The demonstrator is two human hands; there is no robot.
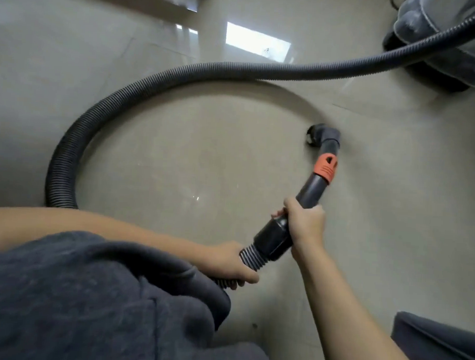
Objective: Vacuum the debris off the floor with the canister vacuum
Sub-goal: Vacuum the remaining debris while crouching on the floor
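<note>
The canister vacuum [441, 44] sits at the top right, grey and blurred. Its dark ribbed hose [142, 94] loops left across the floor and back under my left arm. My left hand [227, 263] grips the ribbed hose end just behind the black cuff [272, 238]. My right hand [305, 221] is wrapped round the dark wand [310, 191] above that cuff. An orange collar [325, 167] joins the wand to a small dark nozzle [321, 136] that touches the grey floor [204, 156]. No debris is plain to see near the nozzle.
My legs in dark grey trousers [76, 303] fill the lower left, with a second patch [438, 349] at the lower right. A bright window reflection [256, 43] lies on the glossy floor at the top. A small dark speck [254, 326] lies beside my leg.
</note>
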